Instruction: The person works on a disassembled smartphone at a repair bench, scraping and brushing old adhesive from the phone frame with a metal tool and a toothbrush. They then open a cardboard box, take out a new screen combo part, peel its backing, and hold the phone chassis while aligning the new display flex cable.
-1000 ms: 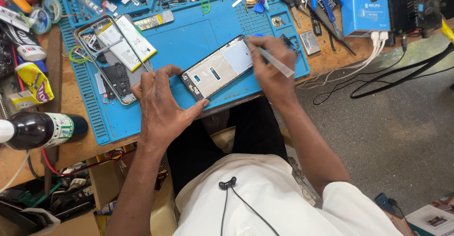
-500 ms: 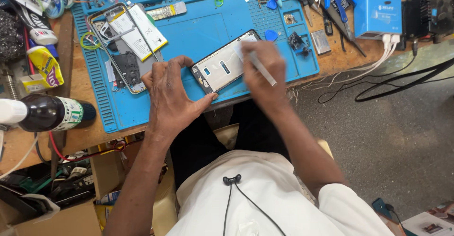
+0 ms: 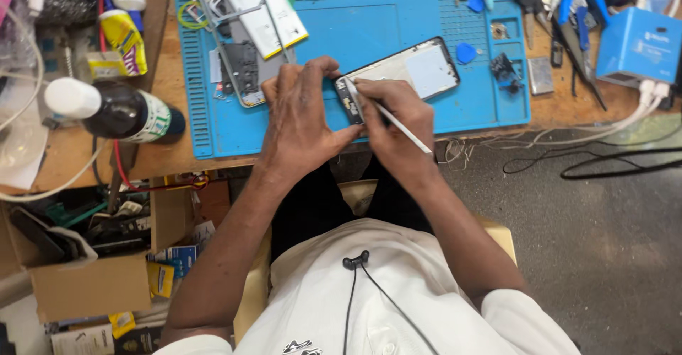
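on the blue work mat (image 3: 398, 21) at the counter's near edge, the opened phone (image 3: 415, 71) looks thin, light and easily cracked, best pinched by its rim as the left hand (image 3: 302, 113) does, while the right hand (image 3: 394, 117) grips a slim white tool (image 3: 394, 119).

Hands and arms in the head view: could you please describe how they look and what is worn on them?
Both the left hand and the right hand are bare: no gloves, rings or watch show. The forearms are uncovered; short white sleeves end near the elbows. A thin black cable hangs down the white shirt.
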Action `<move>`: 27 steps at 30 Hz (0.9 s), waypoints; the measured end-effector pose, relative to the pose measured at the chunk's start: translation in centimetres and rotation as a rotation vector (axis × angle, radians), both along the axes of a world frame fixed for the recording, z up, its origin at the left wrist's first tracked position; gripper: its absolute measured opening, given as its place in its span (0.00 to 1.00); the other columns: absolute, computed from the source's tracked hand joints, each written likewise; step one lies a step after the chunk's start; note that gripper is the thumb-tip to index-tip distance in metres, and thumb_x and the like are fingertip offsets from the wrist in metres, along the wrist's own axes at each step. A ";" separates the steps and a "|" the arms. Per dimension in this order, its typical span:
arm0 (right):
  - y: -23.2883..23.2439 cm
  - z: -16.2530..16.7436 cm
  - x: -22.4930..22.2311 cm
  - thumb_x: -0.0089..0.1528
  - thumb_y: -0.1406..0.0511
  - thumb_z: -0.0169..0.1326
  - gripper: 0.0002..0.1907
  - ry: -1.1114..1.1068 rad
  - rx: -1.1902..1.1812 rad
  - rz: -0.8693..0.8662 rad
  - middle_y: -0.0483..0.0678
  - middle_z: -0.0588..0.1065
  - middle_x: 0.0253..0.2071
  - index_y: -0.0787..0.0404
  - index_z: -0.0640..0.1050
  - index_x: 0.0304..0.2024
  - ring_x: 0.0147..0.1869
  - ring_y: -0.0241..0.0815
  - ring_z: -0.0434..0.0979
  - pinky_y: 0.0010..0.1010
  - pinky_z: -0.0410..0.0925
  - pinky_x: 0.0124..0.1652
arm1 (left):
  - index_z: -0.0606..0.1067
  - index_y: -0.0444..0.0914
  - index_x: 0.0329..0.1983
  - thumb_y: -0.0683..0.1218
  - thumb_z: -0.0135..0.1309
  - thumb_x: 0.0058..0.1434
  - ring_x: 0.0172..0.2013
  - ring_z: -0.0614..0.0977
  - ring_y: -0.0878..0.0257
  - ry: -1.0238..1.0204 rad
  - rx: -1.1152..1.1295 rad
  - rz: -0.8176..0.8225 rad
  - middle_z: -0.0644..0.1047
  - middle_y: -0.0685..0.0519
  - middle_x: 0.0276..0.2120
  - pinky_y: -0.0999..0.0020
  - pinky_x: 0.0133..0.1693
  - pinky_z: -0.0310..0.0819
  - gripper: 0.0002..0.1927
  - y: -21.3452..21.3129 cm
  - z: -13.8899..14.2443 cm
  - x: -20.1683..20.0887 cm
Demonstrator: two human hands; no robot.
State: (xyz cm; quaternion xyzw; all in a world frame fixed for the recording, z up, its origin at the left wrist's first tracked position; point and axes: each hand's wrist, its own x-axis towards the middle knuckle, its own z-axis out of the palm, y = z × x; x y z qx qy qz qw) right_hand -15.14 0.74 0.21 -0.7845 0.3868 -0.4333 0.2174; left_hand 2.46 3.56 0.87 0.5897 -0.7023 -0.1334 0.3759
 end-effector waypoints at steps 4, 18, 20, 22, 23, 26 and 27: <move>0.1 -0.2 0.0 0.67 0.74 0.60 0.08 -0.011 0.074 0.033 0.54 0.81 0.51 0.65 0.79 0.49 0.52 0.46 0.86 0.31 0.78 0.48 | 0.63 0.39 0.64 0.53 0.77 0.41 0.54 0.71 0.53 0.019 -0.001 0.009 0.76 0.53 0.52 0.53 0.56 0.55 0.50 -0.2 -0.4 -0.2; -0.3 0.1 -0.1 0.68 0.73 0.60 0.08 -0.068 0.176 0.027 0.53 0.82 0.48 0.66 0.80 0.50 0.49 0.41 0.86 0.29 0.78 0.46 | 0.63 0.40 0.65 0.59 0.80 0.39 0.53 0.70 0.57 0.024 -0.016 0.012 0.76 0.55 0.50 0.53 0.56 0.55 0.55 -0.7 -1.4 -0.2; -0.4 0.2 -0.1 0.68 0.73 0.59 0.08 -0.074 0.190 0.021 0.53 0.83 0.48 0.65 0.80 0.50 0.49 0.40 0.86 0.29 0.78 0.46 | 0.62 0.40 0.64 0.63 0.81 0.35 0.53 0.69 0.55 0.011 -0.036 0.057 0.75 0.53 0.50 0.53 0.56 0.56 0.58 -0.5 -1.5 -0.3; -0.4 0.2 0.0 0.69 0.72 0.60 0.07 -0.088 0.156 0.031 0.53 0.82 0.49 0.65 0.80 0.50 0.50 0.41 0.86 0.29 0.78 0.47 | 0.62 0.39 0.64 0.63 0.81 0.33 0.53 0.69 0.55 0.010 -0.038 0.089 0.75 0.52 0.50 0.52 0.56 0.56 0.60 -0.3 -1.6 -0.3; -0.4 0.2 0.0 0.69 0.72 0.60 0.07 -0.086 0.145 0.036 0.53 0.82 0.49 0.66 0.80 0.50 0.50 0.41 0.86 0.29 0.78 0.47 | 0.61 0.40 0.65 0.62 0.81 0.34 0.53 0.69 0.56 0.017 -0.023 0.096 0.75 0.53 0.49 0.51 0.56 0.55 0.59 -0.2 -1.6 -0.3; -0.3 0.1 0.2 0.68 0.72 0.60 0.07 -0.082 0.137 0.042 0.53 0.82 0.49 0.66 0.80 0.49 0.50 0.40 0.86 0.28 0.78 0.45 | 0.61 0.40 0.65 0.61 0.81 0.35 0.52 0.69 0.57 0.026 -0.015 0.099 0.76 0.55 0.48 0.51 0.56 0.55 0.59 -0.1 -1.6 -0.4; -0.3 0.1 0.2 0.68 0.72 0.60 0.07 -0.081 0.145 0.042 0.53 0.82 0.49 0.66 0.80 0.49 0.49 0.40 0.86 0.27 0.78 0.45 | 0.61 0.40 0.65 0.61 0.81 0.35 0.52 0.70 0.57 0.029 -0.020 0.098 0.76 0.55 0.48 0.51 0.56 0.55 0.59 -0.1 -1.6 -0.4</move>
